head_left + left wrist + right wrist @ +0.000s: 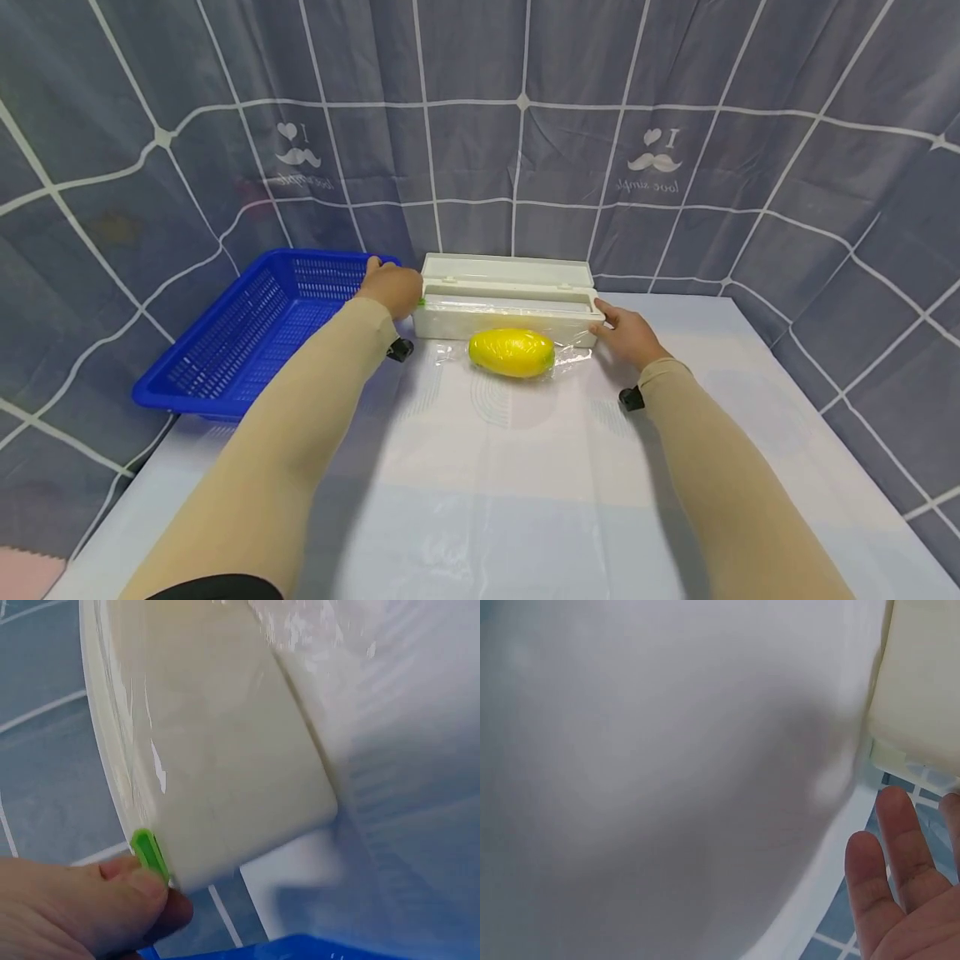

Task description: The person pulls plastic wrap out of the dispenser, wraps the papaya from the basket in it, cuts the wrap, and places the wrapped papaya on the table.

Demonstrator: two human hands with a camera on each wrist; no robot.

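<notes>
A white cling film dispenser (502, 327) stands at the back of the table with its lid (507, 268) raised. At its left end my left hand (393, 287) pinches a small green slide cutter (151, 855) between thumb and fingers. My right hand (628, 335) grips the dispenser's right end, thumb at the front. In the right wrist view its outer fingers (904, 844) are extended beside the white casing. A yellow oblong fruit (512, 352) with a greenish tip lies before the dispenser, with clear film (573, 356) over and around it.
To the left, beside my left hand, is a blue perforated basket (251, 407). A pale patterned cloth covers the table (517, 517). Dark grey curtain (480, 158) with white grid lines hangs behind and along both sides.
</notes>
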